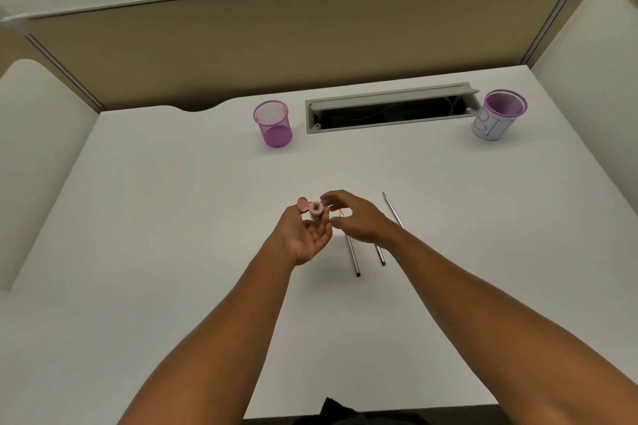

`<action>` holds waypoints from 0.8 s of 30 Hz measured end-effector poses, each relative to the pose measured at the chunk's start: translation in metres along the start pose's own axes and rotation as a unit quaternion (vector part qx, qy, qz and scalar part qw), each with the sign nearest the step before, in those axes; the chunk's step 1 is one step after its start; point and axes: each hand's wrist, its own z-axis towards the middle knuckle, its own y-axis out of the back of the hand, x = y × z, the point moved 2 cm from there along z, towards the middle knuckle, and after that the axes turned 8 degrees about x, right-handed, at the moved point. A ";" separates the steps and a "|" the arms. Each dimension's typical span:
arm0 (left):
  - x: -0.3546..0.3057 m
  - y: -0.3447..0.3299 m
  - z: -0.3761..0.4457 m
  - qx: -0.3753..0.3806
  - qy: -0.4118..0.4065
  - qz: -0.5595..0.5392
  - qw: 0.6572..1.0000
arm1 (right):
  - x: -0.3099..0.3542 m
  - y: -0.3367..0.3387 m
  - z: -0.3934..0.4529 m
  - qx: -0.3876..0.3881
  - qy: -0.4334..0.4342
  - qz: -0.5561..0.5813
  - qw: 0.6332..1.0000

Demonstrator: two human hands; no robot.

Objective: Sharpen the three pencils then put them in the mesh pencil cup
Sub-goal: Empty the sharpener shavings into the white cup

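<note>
My left hand (303, 235) holds a small pink sharpener (315, 208) upright at its fingertips, with the round lid flipped open to the left. Just to its right hovers my right hand (357, 217), fingers loosely spread and holding nothing. Three grey pencils lie on the white desk under and beside that hand. One pencil (354, 254) runs toward me. A second pencil (380, 256) shows only its near end. The third pencil (392, 209) points its tip away, its rear hidden by my forearm. The pink mesh pencil cup (272, 124) stands empty at the back, left of centre.
A grey cable tray (390, 97) with its lid raised is set into the desk at the back. A second purple-rimmed cup (497, 121) wrapped in white paper stands at the back right. Beige partition walls enclose the desk on three sides.
</note>
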 end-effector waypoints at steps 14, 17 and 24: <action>-0.009 -0.032 -0.012 0.037 0.004 0.101 0.994 | 0.031 0.010 -0.018 0.025 -0.004 0.110 0.994; -0.007 -0.043 -0.014 0.033 -0.011 0.134 0.990 | 0.036 0.007 -0.019 -0.022 -0.010 0.101 0.995; -0.004 -0.061 -0.017 0.034 -0.018 0.222 0.974 | 0.041 0.013 -0.023 -0.101 -0.024 0.062 0.993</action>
